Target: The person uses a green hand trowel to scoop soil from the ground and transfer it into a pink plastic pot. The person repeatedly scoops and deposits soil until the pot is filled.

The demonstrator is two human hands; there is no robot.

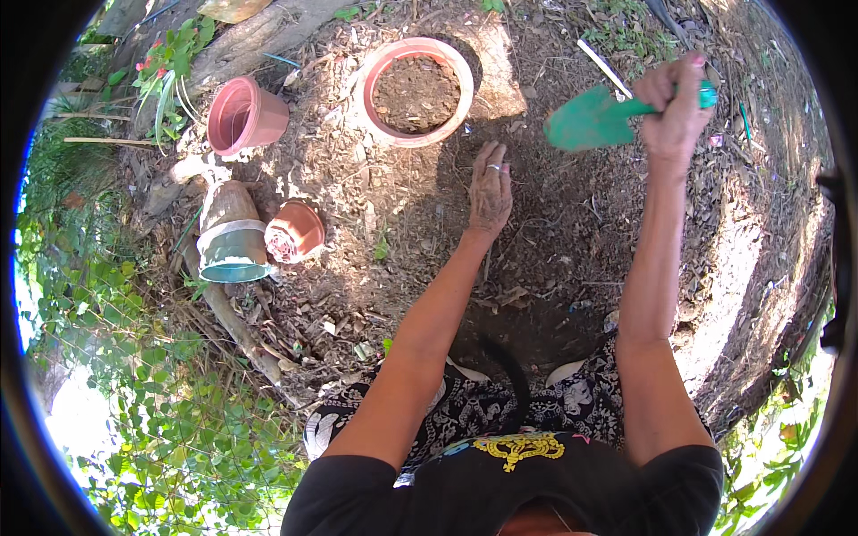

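Observation:
My right hand [673, 110] grips the handle of a green garden trowel [593, 119], its blade pointing left above the ground. Below and right of a round terracotta-coloured pot [466, 114] partly filled with brown soil [415, 95], my left hand [493, 191] is held low over the dirt, fingers extended, a ring on one finger and nothing visibly held. Whether it touches the ground I cannot tell. A reddish plastic pot [271, 117] lies tipped on its side at the left, its inside showing.
Near the left edge lie a smaller terracotta-coloured pot [305, 228] and a green pot [234, 251] against a brown, rounded pot-like object [228, 204]. A flowering plant [171, 74] and tree roots [234, 321] border them. A white stick [603, 67] lies beyond the trowel.

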